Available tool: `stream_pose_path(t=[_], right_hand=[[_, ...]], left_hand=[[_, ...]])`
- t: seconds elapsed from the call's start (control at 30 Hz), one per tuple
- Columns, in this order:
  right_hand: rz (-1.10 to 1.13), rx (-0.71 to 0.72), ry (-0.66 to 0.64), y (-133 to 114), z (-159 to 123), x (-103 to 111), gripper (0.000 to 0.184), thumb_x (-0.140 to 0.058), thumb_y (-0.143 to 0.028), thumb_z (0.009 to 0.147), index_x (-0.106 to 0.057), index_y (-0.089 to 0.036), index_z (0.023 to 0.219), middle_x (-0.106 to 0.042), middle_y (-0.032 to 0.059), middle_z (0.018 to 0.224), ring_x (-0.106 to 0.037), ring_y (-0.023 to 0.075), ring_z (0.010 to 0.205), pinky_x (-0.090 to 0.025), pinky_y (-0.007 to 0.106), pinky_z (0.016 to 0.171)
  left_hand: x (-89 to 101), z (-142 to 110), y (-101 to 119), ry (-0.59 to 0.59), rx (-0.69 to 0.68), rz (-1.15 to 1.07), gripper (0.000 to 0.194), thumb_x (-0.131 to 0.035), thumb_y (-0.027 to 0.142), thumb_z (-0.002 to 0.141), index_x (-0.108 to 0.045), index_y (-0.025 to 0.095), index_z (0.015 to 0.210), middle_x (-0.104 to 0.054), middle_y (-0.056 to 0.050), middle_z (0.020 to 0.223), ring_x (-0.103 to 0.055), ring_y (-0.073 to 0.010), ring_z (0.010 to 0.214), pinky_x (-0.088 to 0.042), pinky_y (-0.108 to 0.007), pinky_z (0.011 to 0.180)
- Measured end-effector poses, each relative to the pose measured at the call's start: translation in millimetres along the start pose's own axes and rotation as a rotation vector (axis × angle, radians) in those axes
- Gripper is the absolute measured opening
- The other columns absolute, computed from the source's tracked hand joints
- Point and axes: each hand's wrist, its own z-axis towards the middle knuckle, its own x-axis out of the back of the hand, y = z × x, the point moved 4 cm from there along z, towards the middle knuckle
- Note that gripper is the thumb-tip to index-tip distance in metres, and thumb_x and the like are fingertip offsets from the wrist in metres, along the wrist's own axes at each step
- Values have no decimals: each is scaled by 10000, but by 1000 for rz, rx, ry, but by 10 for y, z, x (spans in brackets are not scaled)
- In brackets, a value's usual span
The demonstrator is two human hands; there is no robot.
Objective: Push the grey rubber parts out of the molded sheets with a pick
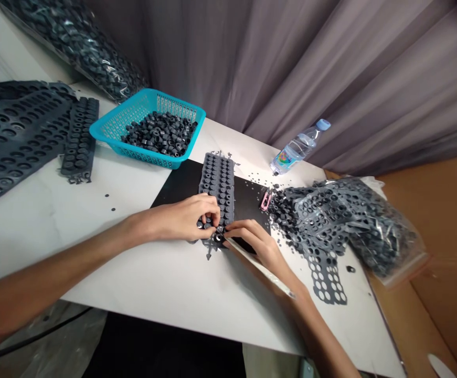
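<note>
A dark grey moulded rubber sheet (pixel 217 176) with rows of round knobs lies lengthwise on a black mat (pixel 181 184). My left hand (pixel 199 218) is closed at its near end, thumb and fingers pinching at the knobs; the exact spot between the fingertips is partly hidden. My right hand (pixel 257 241) grips a slim white stick-like tool (pixel 269 275), whose kind I cannot make out. The tool slants under the palm toward the wrist, and its front end is at the sheet beside my left fingertips. A light ring shows in a knob just below them.
A turquoise basket (pixel 145 152) holds small black rubber pieces. More moulded sheets (pixel 19 131) and a filled bag (pixel 90 52) are at left. On the right are a water bottle (pixel 297 149), a pink clipper-like tool (pixel 266 200), punched-out sheets (pixel 325 273) and a plastic bag (pixel 389 241).
</note>
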Motion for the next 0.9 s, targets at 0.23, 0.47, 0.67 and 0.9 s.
stream_pose_path(t=[0.23, 0.47, 0.67, 0.9], right_hand=[[-99, 3, 9, -10, 12, -24, 153, -587, -328, 1049, -693, -247, 1125, -720, 67, 1160, -651, 211, 1020, -540, 331, 874], [-366, 55, 29, -36, 3, -150, 254, -554, -300, 1067, -641, -189, 1278, -717, 91, 1171, -636, 234, 998, -533, 349, 837], [-558, 111, 51, -120, 14, -216, 222, -523, -254, 1076, -623, -158, 1250, -730, 96, 1145, -624, 249, 924, -492, 394, 780], [-424, -120, 183, -103, -10, -332, 250, -470, -258, 1093, -564, -142, 1294, -684, 132, 1177, -666, 243, 1036, -551, 366, 842]], left_hand=[[-32, 25, -45, 10, -44, 5, 41, -675, 244, 884, -680, 204, 892, -652, -19, 985, -584, -192, 977, -469, -311, 852], [-22, 38, -49, 24, -24, -10, 41, -711, 229, 866, -683, 198, 866, -648, -7, 947, -603, -182, 956, -472, -300, 844], [-44, 58, -97, 39, -17, -26, 65, -739, 235, 840, -688, 199, 858, -650, 0, 934, -595, -163, 913, -482, -278, 819], [-84, 86, -154, 60, 0, -102, 100, -751, 252, 834, -683, 181, 850, -644, 10, 902, -563, -114, 752, -489, -243, 714]])
